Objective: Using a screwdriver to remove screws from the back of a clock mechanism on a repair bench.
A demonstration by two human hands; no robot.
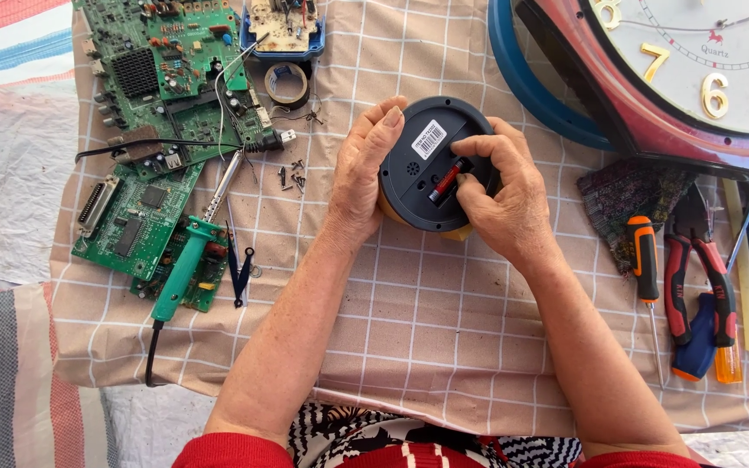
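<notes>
Fingers of our left hand curl around the left rim of the round dark device, steadying it on the checked cloth over the counter. Off to the far left lie the green circuit boards and the teal soldering iron, well apart from the work. At the centre, a small red battery sits in the device's slot, its long axis running diagonally from lower left to upper right. Our right hand is the nearer one, its fingers pinched narrowly on the battery's upper end. Further right rest the orange-handled screwdriver, red pliers and wall clock.
</notes>
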